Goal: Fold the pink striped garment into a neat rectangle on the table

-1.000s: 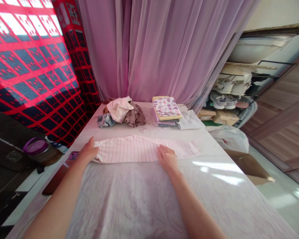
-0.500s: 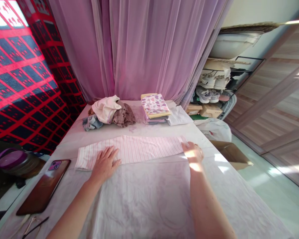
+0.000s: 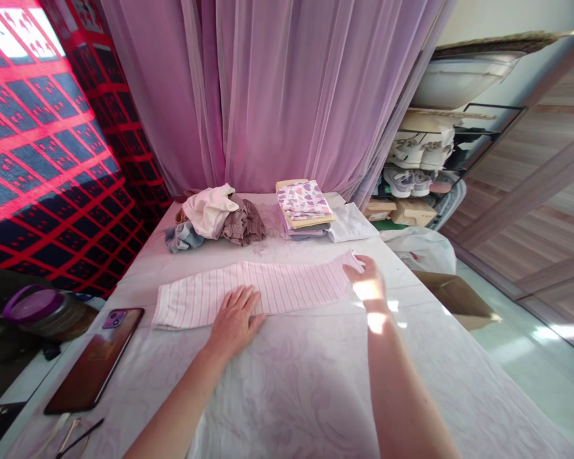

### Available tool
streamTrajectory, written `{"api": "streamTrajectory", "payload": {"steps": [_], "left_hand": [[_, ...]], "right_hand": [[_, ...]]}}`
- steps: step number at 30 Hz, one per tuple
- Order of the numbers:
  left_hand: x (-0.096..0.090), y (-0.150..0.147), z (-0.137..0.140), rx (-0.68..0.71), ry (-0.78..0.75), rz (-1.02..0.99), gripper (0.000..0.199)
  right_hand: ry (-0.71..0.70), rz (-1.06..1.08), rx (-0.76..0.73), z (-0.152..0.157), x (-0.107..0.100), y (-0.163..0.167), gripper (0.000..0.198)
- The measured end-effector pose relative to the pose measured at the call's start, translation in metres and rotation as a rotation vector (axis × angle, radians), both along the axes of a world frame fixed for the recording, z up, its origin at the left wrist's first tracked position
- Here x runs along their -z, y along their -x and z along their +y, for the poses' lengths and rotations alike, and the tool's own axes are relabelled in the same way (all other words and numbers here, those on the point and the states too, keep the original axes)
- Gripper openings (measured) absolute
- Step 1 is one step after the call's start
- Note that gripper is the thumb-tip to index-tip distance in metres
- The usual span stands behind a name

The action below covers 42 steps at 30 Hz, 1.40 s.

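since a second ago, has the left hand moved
Yes, the left hand has moved rightward, away from the phone, further along the striped garment.

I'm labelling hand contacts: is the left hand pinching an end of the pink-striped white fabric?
No: the left hand rests mid-length on the pink-striped white fabric, while the right hand holds its end.

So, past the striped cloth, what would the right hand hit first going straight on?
Likely the white cloth beside the folded stack; the right hand points forward and slightly left, though its exact line and depth are unclear.
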State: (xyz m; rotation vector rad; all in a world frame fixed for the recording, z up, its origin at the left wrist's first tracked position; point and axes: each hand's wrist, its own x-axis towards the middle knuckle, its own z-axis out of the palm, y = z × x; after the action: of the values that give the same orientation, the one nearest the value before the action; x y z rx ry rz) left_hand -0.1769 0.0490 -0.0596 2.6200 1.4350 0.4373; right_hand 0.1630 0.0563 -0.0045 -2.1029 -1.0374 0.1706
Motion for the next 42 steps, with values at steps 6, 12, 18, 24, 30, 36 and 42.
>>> {"api": "streamTrajectory", "payload": {"steps": [6, 12, 18, 24, 30, 36, 42], "left_hand": [[0.005, 0.012, 0.007, -0.074, 0.051, -0.31, 0.049], [0.01, 0.017, 0.005, -0.291, 0.035, -0.627, 0.049], [0.013, 0.018, 0.006, -0.205, -0.075, -0.542, 0.041], [0.018, 0.014, 0.008, -0.195, -0.121, -0.496, 0.039], [0.002, 0.038, 0.015, -0.234, -0.201, -0.453, 0.039], [-0.016, 0.074, 0.021, -0.487, -0.185, -0.188, 0.041], [-0.008, 0.061, 0.023, -0.575, 0.003, -0.073, 0.047]], "right_hand": [[-0.046, 0.041, -0.309, 0.009, -0.011, 0.122, 0.045], [0.006, -0.006, -0.697, 0.001, 0.01, 0.198, 0.04], [0.1, -0.104, -0.358, -0.002, 0.019, 0.131, 0.029], [0.433, -0.033, -0.317, -0.002, 0.026, 0.089, 0.043], [0.469, -0.089, -0.44, 0.014, 0.015, 0.093, 0.022], [0.456, -0.125, -0.259, 0.006, 0.01, 0.025, 0.03], [0.304, -0.194, -0.02, -0.022, 0.029, 0.004, 0.041]]}}
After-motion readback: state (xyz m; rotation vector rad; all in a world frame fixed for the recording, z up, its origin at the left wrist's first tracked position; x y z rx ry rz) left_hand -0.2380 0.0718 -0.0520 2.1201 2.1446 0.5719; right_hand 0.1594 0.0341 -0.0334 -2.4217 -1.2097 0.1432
